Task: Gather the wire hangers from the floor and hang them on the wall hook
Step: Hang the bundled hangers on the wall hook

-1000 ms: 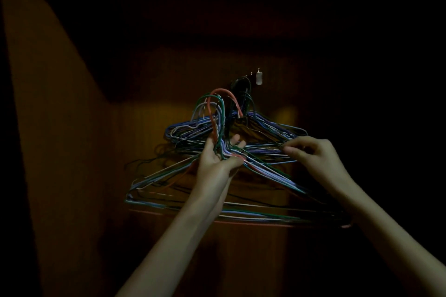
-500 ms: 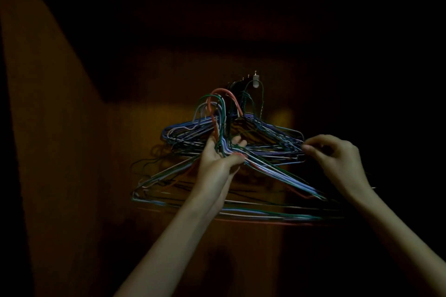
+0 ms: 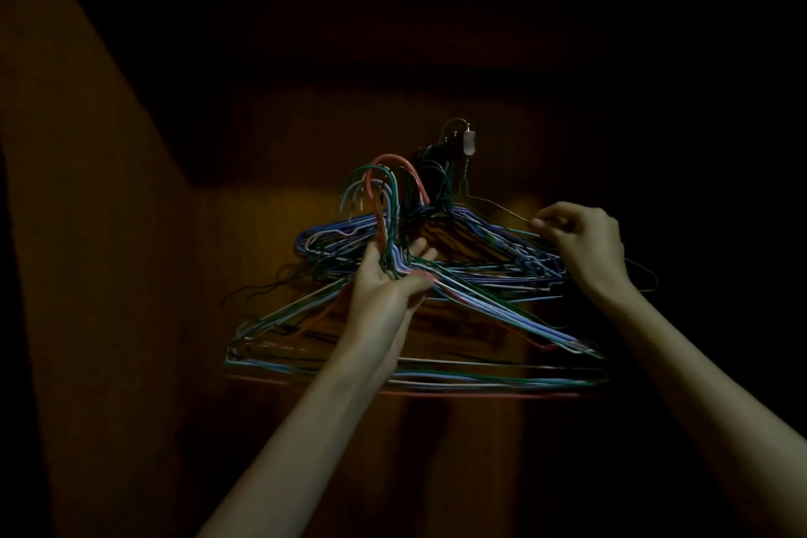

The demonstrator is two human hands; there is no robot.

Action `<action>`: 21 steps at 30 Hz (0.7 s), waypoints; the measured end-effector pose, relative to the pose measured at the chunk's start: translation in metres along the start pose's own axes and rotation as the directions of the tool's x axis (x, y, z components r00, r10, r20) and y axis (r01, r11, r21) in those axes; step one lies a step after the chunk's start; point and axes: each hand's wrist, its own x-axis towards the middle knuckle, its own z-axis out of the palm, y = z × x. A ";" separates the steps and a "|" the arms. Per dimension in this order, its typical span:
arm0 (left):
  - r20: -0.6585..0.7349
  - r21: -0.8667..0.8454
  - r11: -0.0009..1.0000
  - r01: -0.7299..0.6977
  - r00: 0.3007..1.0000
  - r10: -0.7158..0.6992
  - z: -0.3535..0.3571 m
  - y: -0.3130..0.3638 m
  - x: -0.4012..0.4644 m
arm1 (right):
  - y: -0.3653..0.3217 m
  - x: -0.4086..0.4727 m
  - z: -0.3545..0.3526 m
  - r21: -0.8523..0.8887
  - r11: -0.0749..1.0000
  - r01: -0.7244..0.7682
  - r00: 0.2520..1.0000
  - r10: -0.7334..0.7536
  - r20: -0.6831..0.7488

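Left hand [image 3: 388, 284] clasped round the bunched wire hangers [image 3: 436, 275]; right hand [image 3: 585, 240] seemingly pinching one thin hanger [image 3: 493, 202] under the wall hook [image 3: 468, 143].

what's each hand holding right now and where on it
The left hand grips the bundle of wire hangers at the necks, just below their hooks. The right hand pinches one thin wire hanger on its sloping shoulder.

The hangers [image 3: 458, 275] are thin wire, smoothly coated in blue, green, white and red; the hook [image 3: 468, 142] looks pale plastic; the wall [image 3: 174, 319] is matt, wood-brown.
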 end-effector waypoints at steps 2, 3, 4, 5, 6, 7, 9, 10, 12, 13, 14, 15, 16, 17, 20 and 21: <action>-0.006 0.009 1.000 -0.007 1.000 0.007 -0.001 -0.001 0.004 | 0.002 0.007 0.011 -0.014 1.000 -0.026 1.000 0.026 0.015; -0.009 0.013 1.000 -0.007 1.000 0.007 -0.001 -0.002 0.006 | 0.004 0.011 0.016 -0.017 0.999 -0.037 0.999 0.037 0.024; -0.011 0.017 1.000 -0.007 1.000 0.007 -0.001 -0.002 0.008 | 0.006 0.015 0.021 -0.019 0.999 -0.048 0.998 0.048 0.036; -0.015 0.019 1.000 -0.008 1.000 0.008 -0.001 -0.003 0.010 | 0.008 0.018 0.026 -0.023 0.998 -0.059 0.997 0.060 0.048; -0.019 0.021 1.000 -0.012 1.000 0.012 -0.001 -0.003 0.011 | 0.010 0.022 0.030 -0.033 0.997 -0.068 0.996 0.069 0.059; -0.023 0.022 1.000 -0.016 1.000 0.016 -0.002 -0.004 0.014 | 0.012 0.025 0.034 -0.043 0.996 -0.074 0.995 0.076 0.070; -0.027 0.028 0.999 -0.027 0.999 0.028 -0.003 -0.004 0.018 | 0.016 0.031 0.042 -0.051 0.995 -0.086 0.992 0.090 0.094; -0.028 0.033 0.999 -0.030 0.999 0.031 -0.004 -0.004 0.020 | 0.017 0.034 0.046 -0.051 0.994 -0.092 0.990 0.097 0.101; -0.031 0.050 0.998 -0.034 0.999 0.035 -0.005 -0.005 0.025 | 0.020 0.038 0.052 -0.053 0.993 -0.104 0.988 0.109 0.110; -0.031 0.059 0.998 -0.036 0.999 0.038 -0.006 -0.005 0.027 | 0.022 0.040 0.053 -0.053 0.993 -0.108 0.987 0.113 0.111; -0.031 0.066 0.997 -0.040 0.999 0.042 -0.006 -0.006 0.028 | 0.023 0.042 0.055 -0.051 0.993 -0.110 0.987 0.115 0.114; -0.031 0.069 0.997 -0.043 0.999 0.045 -0.006 -0.006 0.030 | 0.023 0.043 0.056 -0.047 0.992 -0.113 0.986 0.118 0.121; -0.031 0.069 0.997 -0.047 0.998 0.049 -0.006 -0.005 0.031 | 0.024 0.044 0.058 -0.040 0.992 -0.117 0.984 0.121 0.129; -0.034 0.068 0.996 -0.051 0.998 0.053 -0.007 -0.005 0.033 | 0.024 0.046 0.059 -0.032 0.992 -0.124 0.983 0.127 0.135; -0.039 0.065 0.996 -0.059 0.997 0.062 -0.008 -0.005 0.036 | 0.023 0.051 0.065 -0.034 0.990 -0.138 0.979 0.142 0.150; -0.039 0.067 0.996 -0.059 0.997 0.062 -0.009 -0.005 0.037 | 0.023 0.052 0.066 -0.038 0.989 -0.143 0.975 0.147 0.165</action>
